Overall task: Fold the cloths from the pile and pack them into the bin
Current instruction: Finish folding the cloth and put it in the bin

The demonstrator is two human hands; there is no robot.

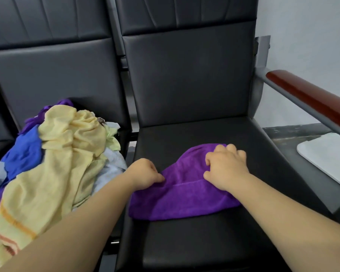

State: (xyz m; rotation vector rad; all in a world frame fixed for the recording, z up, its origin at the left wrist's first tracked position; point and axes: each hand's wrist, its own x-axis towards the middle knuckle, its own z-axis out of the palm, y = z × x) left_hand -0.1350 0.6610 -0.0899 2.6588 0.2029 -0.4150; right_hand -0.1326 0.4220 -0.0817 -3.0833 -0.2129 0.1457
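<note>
A purple cloth (pixel 185 199) lies partly folded on the black seat (pixel 185 242) in front of me. My left hand (pixel 145 174) pinches the cloth's left edge with curled fingers. On the cloth's upper right part lies my right hand (pixel 225 165), knuckles up, its fingers curled into the fabric. The pile of cloths (pixel 53 163) sits on the seat to the left: a large yellow cloth on top, with blue, purple and pale blue ones under it. At the right edge lies a white object (pixel 326 160) that may be the bin's rim or lid.
The black chair back (pixel 186 75) rises behind the seat. A grey armrest with a red-brown wooden top (pixel 310 97) runs along the right side. A gap with a metal frame separates the two seats. A white wall stands at the far right.
</note>
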